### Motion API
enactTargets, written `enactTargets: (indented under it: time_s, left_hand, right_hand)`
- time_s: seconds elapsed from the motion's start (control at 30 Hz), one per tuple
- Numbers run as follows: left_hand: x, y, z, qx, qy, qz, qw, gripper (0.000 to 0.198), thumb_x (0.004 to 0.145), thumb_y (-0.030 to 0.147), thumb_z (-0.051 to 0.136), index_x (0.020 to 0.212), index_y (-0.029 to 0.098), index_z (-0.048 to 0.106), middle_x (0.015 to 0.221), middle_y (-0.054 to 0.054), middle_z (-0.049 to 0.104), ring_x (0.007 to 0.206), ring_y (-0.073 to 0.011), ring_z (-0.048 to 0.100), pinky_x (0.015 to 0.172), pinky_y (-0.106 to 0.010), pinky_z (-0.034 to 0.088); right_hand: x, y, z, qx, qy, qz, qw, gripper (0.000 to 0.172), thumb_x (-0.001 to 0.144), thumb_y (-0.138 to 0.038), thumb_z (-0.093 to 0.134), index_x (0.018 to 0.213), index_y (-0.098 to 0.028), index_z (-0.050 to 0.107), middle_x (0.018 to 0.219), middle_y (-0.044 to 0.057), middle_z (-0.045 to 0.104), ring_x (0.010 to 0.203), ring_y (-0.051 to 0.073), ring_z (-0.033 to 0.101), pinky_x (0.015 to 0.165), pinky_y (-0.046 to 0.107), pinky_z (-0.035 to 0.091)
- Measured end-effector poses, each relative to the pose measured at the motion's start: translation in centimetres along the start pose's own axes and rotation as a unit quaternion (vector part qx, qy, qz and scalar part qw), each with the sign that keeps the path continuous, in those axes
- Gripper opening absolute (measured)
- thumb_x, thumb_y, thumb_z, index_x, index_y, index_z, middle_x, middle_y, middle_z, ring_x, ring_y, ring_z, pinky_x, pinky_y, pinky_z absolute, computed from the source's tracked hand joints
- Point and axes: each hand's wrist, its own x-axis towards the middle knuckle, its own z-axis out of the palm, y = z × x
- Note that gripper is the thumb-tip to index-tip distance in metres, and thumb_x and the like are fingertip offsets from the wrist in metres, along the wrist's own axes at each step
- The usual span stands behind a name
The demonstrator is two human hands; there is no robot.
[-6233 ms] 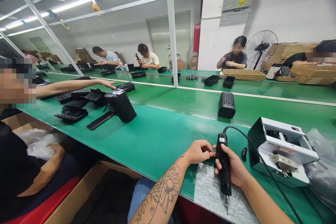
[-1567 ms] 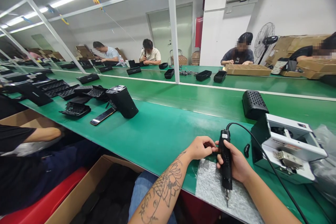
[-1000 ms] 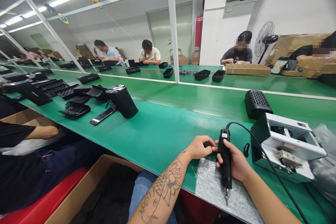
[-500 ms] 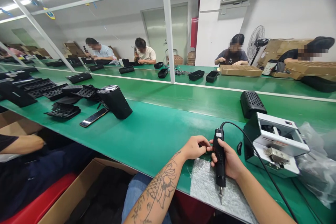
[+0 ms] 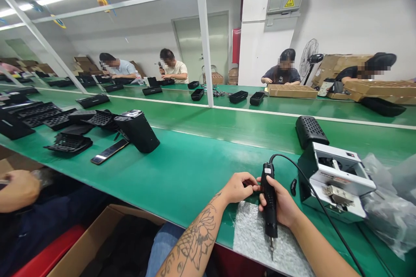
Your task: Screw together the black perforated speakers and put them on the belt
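Observation:
My right hand (image 5: 283,201) is wrapped round a black electric screwdriver (image 5: 269,199), its metal bit pointing down toward the bench edge. A black cable runs from the tool's top end. Close against the screwdriver, my left hand (image 5: 241,187) has its fingers curled and pinched; whatever may be between them is too small or hidden to make out. Beneath the tool lies a sheet of silvery foam wrap (image 5: 243,229) on the green bench (image 5: 182,173). A small black curved piece (image 5: 293,187) sits just right of my right hand.
A white-and-black screw feeder (image 5: 338,181) stands at the right, with clear plastic bags (image 5: 386,207) beside it. Behind it rests a black perforated housing (image 5: 311,132). Black housings (image 5: 138,132) and a phone (image 5: 109,151) lie to the left. A co-worker's hand (image 5: 21,190) shows at far left.
The view has shifted slightly, so the scene sits a little lower and further left. Both my hands keep their hold. The co-worker's hand at far left has come into view.

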Motion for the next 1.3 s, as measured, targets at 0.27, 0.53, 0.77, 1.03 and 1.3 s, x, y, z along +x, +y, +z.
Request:
enactTargets:
  time_s: [0.27, 0.53, 0.77, 1.03, 1.3]
  left_hand:
    - [-0.05, 0.53, 0.0, 0.02, -0.004, -0.002, 1.0, 0.019, 0.076, 0.014, 0.062, 0.089, 0.014, 0.077, 0.087, -0.004, 0.076, 0.08, -0.0158, 0.068, 0.074, -0.024, 0.053]
    - [0.32, 0.47, -0.49, 0.017, -0.025, 0.029, 0.999, 0.023, 0.075, 0.011, 0.057, 0.088, 0.016, 0.075, 0.089, -0.003, 0.076, 0.084, -0.0166, 0.067, 0.079, -0.025, 0.05]
    - [0.36, 0.68, -0.69, 0.026, -0.031, 0.038, 0.998, 0.023, 0.077, 0.011, 0.056, 0.089, 0.017, 0.075, 0.092, -0.003, 0.076, 0.088, -0.0169, 0.067, 0.084, -0.026, 0.051]
    - [0.27, 0.18, -0.46, 0.033, -0.022, 0.031, 0.999, 0.023, 0.077, 0.009, 0.056, 0.089, 0.016, 0.075, 0.091, -0.002, 0.076, 0.084, -0.0149, 0.067, 0.08, -0.024, 0.051]
    - [0.15, 0.18, -0.34, 0.029, -0.015, 0.025, 0.999, 0.023, 0.076, 0.009, 0.058, 0.091, 0.015, 0.075, 0.091, -0.003, 0.076, 0.083, -0.015, 0.067, 0.079, -0.024, 0.052]
  right_hand:
    - [0.1, -0.03, -0.03, 0.014, -0.013, 0.006, 1.0, 0.034, 0.097, -0.049, 0.062, 0.116, -0.02, 0.062, 0.092, 0.003, 0.076, 0.047, 0.013, 0.058, 0.048, 0.037, 0.06]
    - [0.64, -0.26, -0.14, 0.017, -0.014, 0.016, 1.0, 0.037, 0.097, -0.053, 0.057, 0.116, -0.021, 0.061, 0.082, 0.001, 0.072, 0.047, 0.014, 0.059, 0.049, 0.036, 0.06]
    - [0.79, -0.26, -0.14, 0.022, -0.024, 0.02, 0.999, 0.038, 0.096, -0.054, 0.059, 0.115, -0.021, 0.061, 0.083, 0.001, 0.073, 0.047, 0.014, 0.06, 0.05, 0.034, 0.06]
    - [0.38, -0.3, -0.03, 0.027, -0.024, 0.019, 0.999, 0.036, 0.097, -0.052, 0.059, 0.115, -0.021, 0.061, 0.088, 0.002, 0.074, 0.048, 0.013, 0.06, 0.05, 0.034, 0.06]
    - [0.12, -0.4, 0.2, 0.025, -0.013, 0.013, 1.0, 0.035, 0.096, -0.05, 0.061, 0.116, -0.021, 0.062, 0.094, 0.004, 0.076, 0.048, 0.013, 0.06, 0.049, 0.035, 0.059]
